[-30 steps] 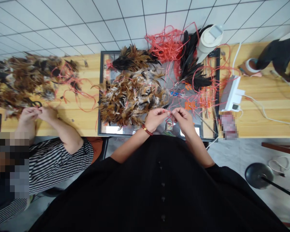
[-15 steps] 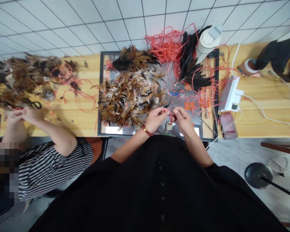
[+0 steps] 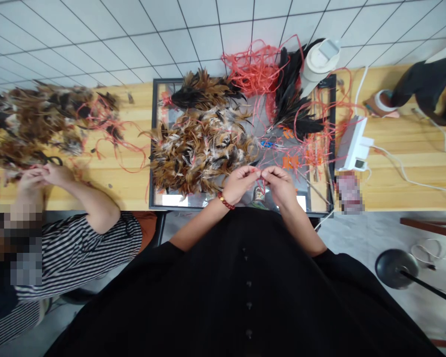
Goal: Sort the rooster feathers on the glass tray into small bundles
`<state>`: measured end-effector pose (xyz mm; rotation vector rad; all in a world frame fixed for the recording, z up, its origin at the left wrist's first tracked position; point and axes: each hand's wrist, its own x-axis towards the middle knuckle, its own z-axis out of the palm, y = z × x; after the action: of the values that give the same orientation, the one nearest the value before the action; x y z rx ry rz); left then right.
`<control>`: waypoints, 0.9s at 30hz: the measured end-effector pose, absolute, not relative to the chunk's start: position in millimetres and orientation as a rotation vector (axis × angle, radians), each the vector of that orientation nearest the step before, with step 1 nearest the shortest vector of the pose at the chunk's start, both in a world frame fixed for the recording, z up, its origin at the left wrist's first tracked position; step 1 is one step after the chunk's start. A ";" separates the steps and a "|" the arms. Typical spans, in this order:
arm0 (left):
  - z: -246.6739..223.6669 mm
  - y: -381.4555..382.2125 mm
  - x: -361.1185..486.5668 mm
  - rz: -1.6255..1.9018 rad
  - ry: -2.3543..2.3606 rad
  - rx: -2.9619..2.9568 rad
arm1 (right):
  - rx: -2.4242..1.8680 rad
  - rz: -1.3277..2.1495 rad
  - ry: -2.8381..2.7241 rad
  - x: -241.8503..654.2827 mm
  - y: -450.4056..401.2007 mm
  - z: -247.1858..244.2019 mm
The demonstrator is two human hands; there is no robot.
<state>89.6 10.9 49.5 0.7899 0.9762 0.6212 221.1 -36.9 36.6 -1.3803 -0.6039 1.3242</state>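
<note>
My left hand (image 3: 240, 184), with a beaded bracelet at the wrist, pinches thin red string over the front edge of a dark-framed glass tray (image 3: 208, 201). Fingertip to fingertip with it, my right hand (image 3: 280, 186) is closed on the same string (image 3: 262, 188), a bit of which hangs below. Brown feathers (image 3: 200, 148) lie heaped left of my hands. Behind them are a red string tangle (image 3: 252, 69) and black feathers (image 3: 305, 116). A small blue object (image 3: 266, 144) rests just beyond my fingers.
At the left, a person's hands (image 3: 40, 176) work beside more brown feathers (image 3: 40, 116). A white container (image 3: 319, 62) stands at the back right. Further right are a white power strip (image 3: 351, 144), cables and a small pot (image 3: 384, 101). A round black stand (image 3: 397, 268) is below the table.
My right hand's fingers have closed in against my left fingertips, and the string between them is less visible. The other person's hands have shifted slightly right.
</note>
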 end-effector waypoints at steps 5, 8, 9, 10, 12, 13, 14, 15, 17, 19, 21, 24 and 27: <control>49.0 12.8 87.8 0.554 0.888 0.560 | -1.224 1.495 -0.402 222.4 -34.6 34.3; 49.3 13.8 86.6 0.585 0.910 0.526 | -1.145 1.473 -0.335 221.0 -34.4 33.8; 50.3 14.2 86.4 0.591 0.911 0.506 | -1.118 1.458 -0.303 220.2 -34.3 34.1; 51.7 14.9 86.2 0.599 0.910 0.476 | -1.088 1.446 -0.268 219.4 -34.1 34.6; 55.3 17.8 85.1 0.642 0.897 0.384 | -1.013 1.431 -0.197 218.9 -34.1 35.8; 57.2 20.1 84.1 0.674 0.883 0.327 | -0.975 1.426 -0.165 219.5 -34.2 36.2; 58.8 23.1 82.5 0.704 0.865 0.264 | -0.942 1.419 -0.139 220.7 -34.5 36.3; 59.9 26.5 80.4 0.728 0.843 0.198 | -0.919 1.411 -0.119 222.4 -34.9 35.9; 59.8 33.7 74.6 0.752 0.797 0.078 | -0.904 1.391 -0.093 227.2 -36.3 34.0; 56.5 40.0 66.7 0.756 0.761 0.001 | -0.916 1.366 -0.068 233.6 -38.0 31.1; 51.3 44.5 56.6 0.770 0.757 -0.021 | -0.929 1.328 -0.038 243.2 -40.4 28.5; 43.9 49.4 36.4 0.830 0.797 0.002 | -0.954 1.215 -0.018 269.0 -47.7 26.2; 40.6 53.8 13.5 0.932 0.853 0.030 | -1.047 1.015 -0.023 310.3 -60.6 21.9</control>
<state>13.5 53.8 40.6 0.0300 0.8531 0.9322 310.3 -60.6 21.9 -1.0466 -0.0230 1.0151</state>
